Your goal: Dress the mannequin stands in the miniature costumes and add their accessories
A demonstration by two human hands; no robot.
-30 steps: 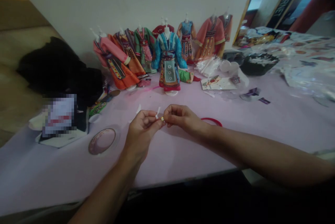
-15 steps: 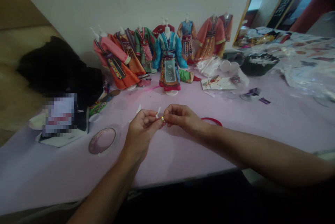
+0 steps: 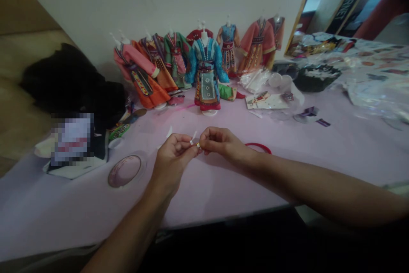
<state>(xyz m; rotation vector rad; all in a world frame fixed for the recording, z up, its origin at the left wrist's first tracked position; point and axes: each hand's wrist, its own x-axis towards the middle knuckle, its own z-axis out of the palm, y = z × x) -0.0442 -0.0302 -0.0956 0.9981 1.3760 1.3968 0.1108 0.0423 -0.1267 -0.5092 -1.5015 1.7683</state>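
My left hand (image 3: pixel 174 158) is closed in a pinch above the pale table (image 3: pixel 223 196), fingertips on a tiny yellow and white piece (image 3: pixel 198 145). Thumb and fingers of my right hand (image 3: pixel 219 142) pinch the same piece from the other side, and the two hands' fingertips nearly meet. A narrow white strip (image 3: pixel 193 136) sticks up by my left fingertips. What exactly the small piece is, I cannot make out. Behind my right wrist a red band (image 3: pixel 259 147) curves on the table. Another white scrap (image 3: pixel 169 131) lies just beyond my left hand.
Several headless doll forms in costumes stand along the wall, a blue-robed doll (image 3: pixel 206 73) foremost. A tape roll (image 3: pixel 125 171) lies to the left, near a dark pouch (image 3: pixel 100 149). Further right are a printed card (image 3: pixel 266 100), a dark green bowl (image 3: pixel 316 79) and clear plastic bags (image 3: pixel 377 94).
Hardly anything differs. Both hands hold the same pinch, with the yellow part of the small piece showing slightly less.
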